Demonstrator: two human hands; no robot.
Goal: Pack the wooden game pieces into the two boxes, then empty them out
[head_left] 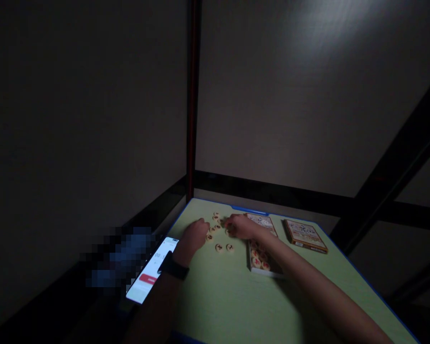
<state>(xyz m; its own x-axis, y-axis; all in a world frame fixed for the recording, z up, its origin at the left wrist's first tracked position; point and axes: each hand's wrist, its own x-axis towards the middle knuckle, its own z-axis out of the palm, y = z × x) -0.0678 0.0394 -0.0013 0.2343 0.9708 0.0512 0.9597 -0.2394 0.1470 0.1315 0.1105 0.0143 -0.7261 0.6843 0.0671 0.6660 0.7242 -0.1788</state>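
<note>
Several round wooden pieces with dark characters, among them one disc (219,247) and another (230,247), lie loose on the green table (215,296). At the left edge of the loose group is my left hand (197,232), its fingers curled and what they hold, if anything, too small to make out. My right hand (239,225) reaches over the group's right side with bent fingers close to a piece; its grip is unclear. Under my right forearm, an open box (267,273) holds several pieces with red characters. A printed lid (263,220) sits behind it.
A closed printed box (306,235) lies at the table's right. On the left, a lit phone (152,272) shows a timer beside my left wrist. A blue strip (251,210) runs along the back edge, near the walls.
</note>
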